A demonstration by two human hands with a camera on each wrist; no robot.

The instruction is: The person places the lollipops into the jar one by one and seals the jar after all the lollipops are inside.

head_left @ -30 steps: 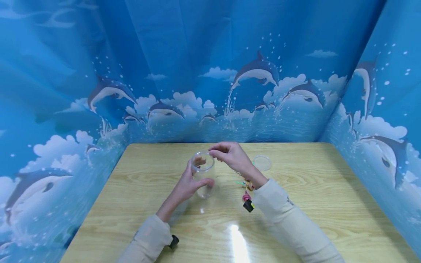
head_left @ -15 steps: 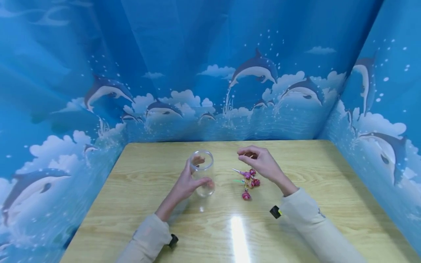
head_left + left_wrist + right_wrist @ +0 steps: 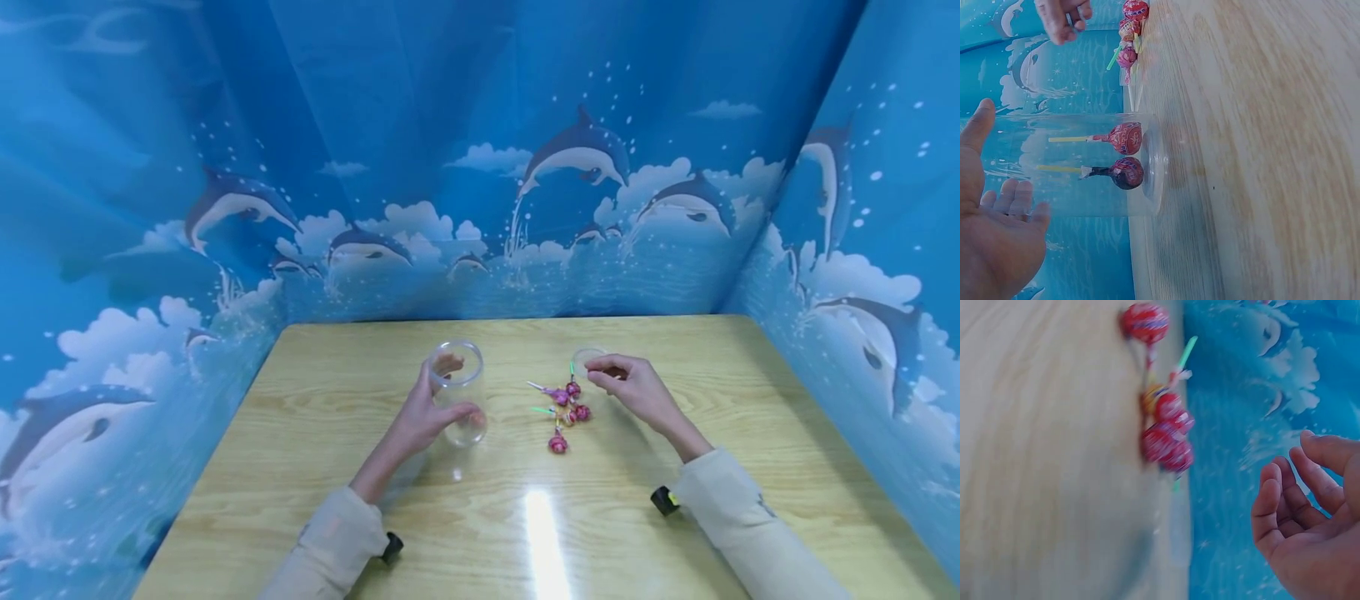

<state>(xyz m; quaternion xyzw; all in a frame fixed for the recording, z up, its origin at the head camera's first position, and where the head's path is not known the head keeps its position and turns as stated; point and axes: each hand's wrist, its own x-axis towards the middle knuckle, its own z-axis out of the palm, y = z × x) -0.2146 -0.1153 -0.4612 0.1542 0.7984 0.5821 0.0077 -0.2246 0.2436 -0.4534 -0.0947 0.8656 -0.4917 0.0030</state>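
Observation:
My left hand (image 3: pixel 420 415) grips a clear jar (image 3: pixel 457 392) standing on the table, thumb on the near side and fingers round the far side. Inside the jar, the left wrist view shows a red lollipop (image 3: pixel 1125 138) and a dark-wrapped lollipop (image 3: pixel 1127 173), sticks pointing up. Several lollipops (image 3: pixel 557 443) lie in a loose cluster right of the jar. My right hand (image 3: pixel 637 392) hovers to the right of the cluster, fingers loosely bent and holding nothing in the right wrist view. Beside its fingertips lies a clear round lid (image 3: pixel 588 357), partly hidden by the hand.
The wooden table (image 3: pixel 315 442) meets a blue dolphin-print curtain (image 3: pixel 420 167) at its far edge, and more curtain hangs on both sides. A bright light reflection shows on the tabletop near the front.
My right hand has moved from the jar's rim across to the right, past the lollipops to beside the lid. The left hand keeps its grip on the jar.

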